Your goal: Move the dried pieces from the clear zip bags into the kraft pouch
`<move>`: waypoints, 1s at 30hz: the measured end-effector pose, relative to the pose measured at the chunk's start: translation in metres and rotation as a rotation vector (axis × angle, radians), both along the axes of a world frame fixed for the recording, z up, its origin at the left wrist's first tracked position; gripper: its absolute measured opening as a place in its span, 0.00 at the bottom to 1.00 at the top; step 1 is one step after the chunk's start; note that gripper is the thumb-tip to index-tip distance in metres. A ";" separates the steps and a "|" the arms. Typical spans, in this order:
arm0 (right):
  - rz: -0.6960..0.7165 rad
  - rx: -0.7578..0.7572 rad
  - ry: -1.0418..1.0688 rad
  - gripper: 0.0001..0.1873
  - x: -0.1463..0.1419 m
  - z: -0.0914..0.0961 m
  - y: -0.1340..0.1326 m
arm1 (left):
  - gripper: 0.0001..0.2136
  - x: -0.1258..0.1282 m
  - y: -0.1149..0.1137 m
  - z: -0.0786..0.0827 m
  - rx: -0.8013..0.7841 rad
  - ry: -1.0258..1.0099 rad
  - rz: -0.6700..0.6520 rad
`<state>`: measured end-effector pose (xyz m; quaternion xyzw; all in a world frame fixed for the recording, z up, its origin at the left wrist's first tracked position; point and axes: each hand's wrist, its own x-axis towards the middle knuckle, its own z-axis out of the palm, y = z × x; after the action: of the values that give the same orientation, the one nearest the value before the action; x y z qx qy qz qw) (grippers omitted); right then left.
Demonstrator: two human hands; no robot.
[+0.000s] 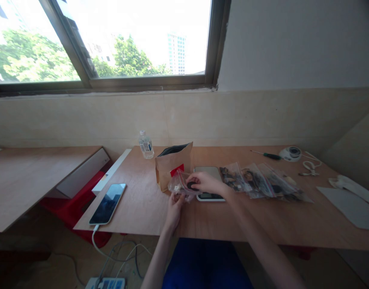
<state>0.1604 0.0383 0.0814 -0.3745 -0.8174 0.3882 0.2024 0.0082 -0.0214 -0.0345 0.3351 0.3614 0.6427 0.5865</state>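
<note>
A clear zip bag [179,185] with small pale pieces inside is held up in front of an open brown paper pouch [168,170]. From below, my left hand [175,202] is closed on the bag's lower edge. My right hand [204,182] pinches a dark round piece [192,186] at the bag's right side; whether the piece is inside the bag or in front of it I cannot tell. Under my right hand lies a kitchen scale [211,196], partly covered by the hand and wrist. A red patch [177,170] shows on the pouch just above the bag.
Several filled zip bags [256,180] lie right of the scale. Behind them are a screwdriver [271,155] and a white dome camera [290,153] with a cable. A water bottle [146,145] stands back left. A charging phone [108,204] rests near the left edge of the table [136,208].
</note>
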 end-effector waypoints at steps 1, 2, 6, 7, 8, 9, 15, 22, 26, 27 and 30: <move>0.020 -0.050 0.050 0.11 -0.001 0.000 0.000 | 0.14 0.001 0.000 0.000 0.003 0.002 -0.005; 0.048 -0.101 0.087 0.12 -0.003 0.000 0.000 | 0.14 0.001 0.000 0.000 0.004 0.000 -0.011; 0.128 -0.186 0.107 0.12 -0.012 -0.009 0.001 | 0.16 0.003 -0.003 0.007 -0.043 -0.066 -0.046; 0.121 -0.166 0.108 0.13 -0.014 -0.013 0.002 | 0.16 0.003 -0.004 0.009 -0.056 -0.081 -0.055; 0.115 -0.128 0.109 0.14 -0.016 -0.016 0.003 | 0.16 0.002 -0.005 0.010 -0.065 -0.088 -0.065; 0.113 -0.074 0.111 0.14 -0.017 -0.020 0.004 | 0.16 0.002 -0.005 0.012 -0.069 -0.090 -0.073; 0.160 0.186 -0.002 0.16 -0.015 -0.033 0.012 | 0.17 0.000 -0.007 0.013 -0.043 -0.085 -0.119; 0.117 0.234 0.035 0.12 -0.016 -0.028 0.004 | 0.22 0.001 -0.006 0.011 -0.018 -0.054 -0.067; 0.070 0.243 0.089 0.10 -0.018 -0.024 -0.002 | 0.18 0.000 -0.003 0.005 -0.010 -0.005 0.016; 0.077 0.239 0.098 0.09 -0.019 -0.024 -0.002 | 0.17 0.000 -0.003 0.004 -0.015 -0.001 0.026; 0.099 0.230 0.114 0.08 -0.020 -0.023 -0.003 | 0.16 0.000 -0.001 0.000 -0.039 -0.005 0.040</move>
<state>0.1404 0.0353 0.0582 -0.2856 -0.8610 0.3221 0.2708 0.0082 -0.0223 -0.0340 0.3146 0.3792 0.6479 0.5810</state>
